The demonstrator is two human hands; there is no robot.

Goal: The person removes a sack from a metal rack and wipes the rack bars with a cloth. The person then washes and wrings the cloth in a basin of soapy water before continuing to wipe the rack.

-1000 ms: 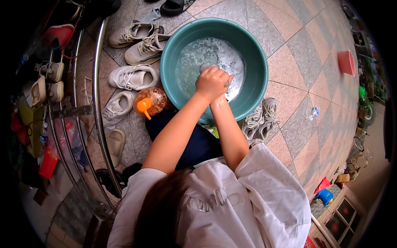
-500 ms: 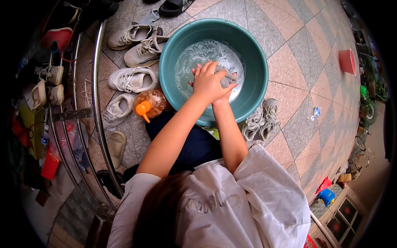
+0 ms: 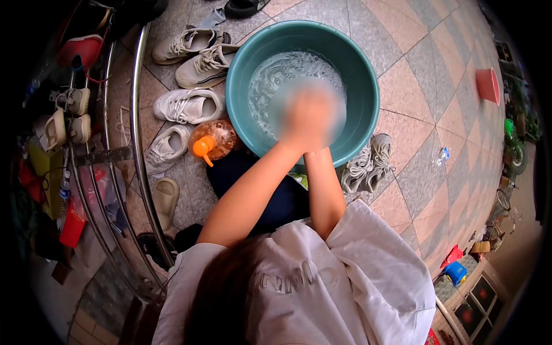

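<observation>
Reaching into the teal basin (image 3: 360,75), both hands (image 3: 310,115) overlap, with foamy water (image 3: 275,75) showing just past them. Honestly can't tell if they're clenched, loose or gripping something, since a big blur swallows the fingers. The basin's near side is partly behind the forearms (image 3: 253,188) too.

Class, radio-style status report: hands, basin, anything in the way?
Hands blurred, overlapping over teal basin; grip unclear. Foamy water inside. Pump bottle beside basin; no obstruction visible.
</observation>
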